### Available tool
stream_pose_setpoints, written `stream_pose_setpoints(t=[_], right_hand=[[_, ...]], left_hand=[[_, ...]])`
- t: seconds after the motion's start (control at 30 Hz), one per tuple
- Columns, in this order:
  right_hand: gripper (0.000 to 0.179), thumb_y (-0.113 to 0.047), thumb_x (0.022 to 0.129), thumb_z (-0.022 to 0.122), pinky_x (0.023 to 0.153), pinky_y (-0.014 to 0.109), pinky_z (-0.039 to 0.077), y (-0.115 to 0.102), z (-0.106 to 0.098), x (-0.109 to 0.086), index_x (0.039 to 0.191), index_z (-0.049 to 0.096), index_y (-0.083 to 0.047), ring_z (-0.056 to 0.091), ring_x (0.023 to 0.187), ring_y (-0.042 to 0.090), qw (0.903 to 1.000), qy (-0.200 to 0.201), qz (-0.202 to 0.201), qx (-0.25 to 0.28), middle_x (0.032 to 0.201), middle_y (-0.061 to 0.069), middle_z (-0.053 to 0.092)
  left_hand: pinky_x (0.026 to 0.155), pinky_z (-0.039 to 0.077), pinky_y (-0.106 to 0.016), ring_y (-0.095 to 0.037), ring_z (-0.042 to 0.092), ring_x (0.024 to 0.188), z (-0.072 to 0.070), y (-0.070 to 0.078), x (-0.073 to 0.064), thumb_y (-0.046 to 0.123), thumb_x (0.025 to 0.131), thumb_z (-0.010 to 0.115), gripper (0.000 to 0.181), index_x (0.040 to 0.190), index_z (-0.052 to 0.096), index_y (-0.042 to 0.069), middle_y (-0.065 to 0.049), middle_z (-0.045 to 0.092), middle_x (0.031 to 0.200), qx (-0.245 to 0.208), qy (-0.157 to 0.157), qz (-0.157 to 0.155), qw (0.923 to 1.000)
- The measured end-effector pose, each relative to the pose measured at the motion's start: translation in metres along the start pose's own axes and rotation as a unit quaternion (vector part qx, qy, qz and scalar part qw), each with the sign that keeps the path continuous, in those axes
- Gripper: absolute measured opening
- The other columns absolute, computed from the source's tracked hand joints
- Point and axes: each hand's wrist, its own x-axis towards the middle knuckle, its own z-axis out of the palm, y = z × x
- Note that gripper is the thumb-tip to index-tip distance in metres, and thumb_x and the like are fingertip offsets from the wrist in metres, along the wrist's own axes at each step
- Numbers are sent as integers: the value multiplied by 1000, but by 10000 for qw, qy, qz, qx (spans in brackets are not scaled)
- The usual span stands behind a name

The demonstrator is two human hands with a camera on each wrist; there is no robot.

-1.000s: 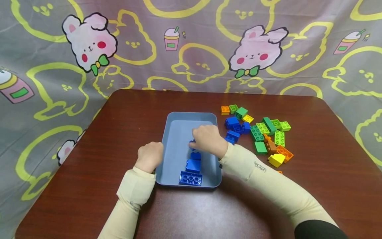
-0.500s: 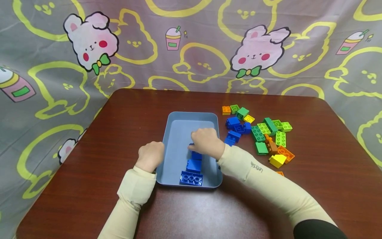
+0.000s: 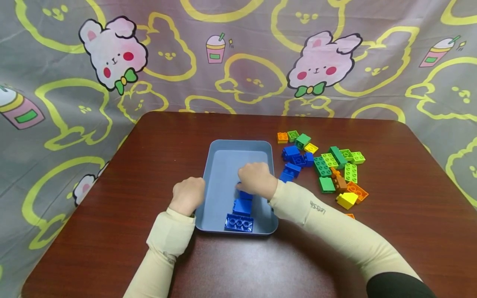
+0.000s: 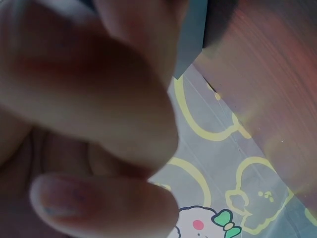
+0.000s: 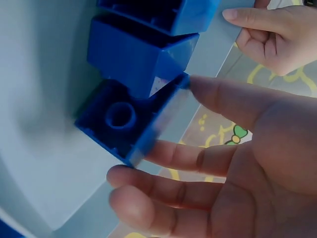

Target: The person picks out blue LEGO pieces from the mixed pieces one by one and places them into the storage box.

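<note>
In the head view my left hand (image 3: 188, 195) is at the left side of a blue-grey tray (image 3: 207, 174). It holds the tray's rim, thumb over the wall, as the right wrist view shows. My right hand (image 3: 258, 180) is over the tray's right half. Thumb and fingers pinch a small blue toy brick (image 5: 106, 111), hollow side showing, which touches a blue brick (image 5: 126, 54) beside it. Nearer me in this row lie another blue brick (image 3: 242, 206) and a longer blue brick (image 3: 239, 222) with its hollow side up. The right hand hides part of the row from the head camera.
Right of the tray, several blue bricks (image 3: 291, 153) lie loose on the dark wooden table (image 3: 160, 140). Farther right are green bricks (image 3: 321, 166), a brown brick (image 3: 339, 183) and a yellow brick (image 3: 347, 200). A patterned cloth (image 3: 253, 78) hangs behind the table.
My right hand has moved slightly toward me, bringing the pinched brick closer along the blue row. The left hand and the tray stay in place.
</note>
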Motion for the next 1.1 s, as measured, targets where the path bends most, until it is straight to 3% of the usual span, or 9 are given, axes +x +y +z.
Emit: stream_pose_setpoints(t=[0.43, 0.77, 1.1], right_hand=[[33, -42, 85, 56, 45, 22, 39, 1, 3, -1, 86, 64, -10, 50, 49, 13, 9997, -216, 115, -42, 54, 0, 51], [36, -46, 81, 60, 42, 25, 40, 13, 0, -11, 82, 62, -10, 48, 47, 14, 9994, 346, 20, 47, 53, 0, 48], [38, -43, 82, 61, 40, 23, 36, 31, -6, -21, 93, 62, -7, 46, 47, 15, 9986, 357, 198, 349, 53, 2, 44]], left_hand=[[46, 43, -39, -22, 56, 57, 0, 3, 0, 0, 85, 48, 20, 72, 63, 3, -11, 56, 65, 1, -40, 10, 10000], [47, 44, -41, -23, 57, 60, -1, 1, 0, 1, 85, 46, 21, 73, 64, 3, -13, 58, 69, -34, -12, -34, 10000], [47, 43, -42, -24, 58, 61, 1, 0, 0, 0, 84, 48, 19, 72, 63, 3, -13, 59, 70, -73, 2, 33, 10000]])
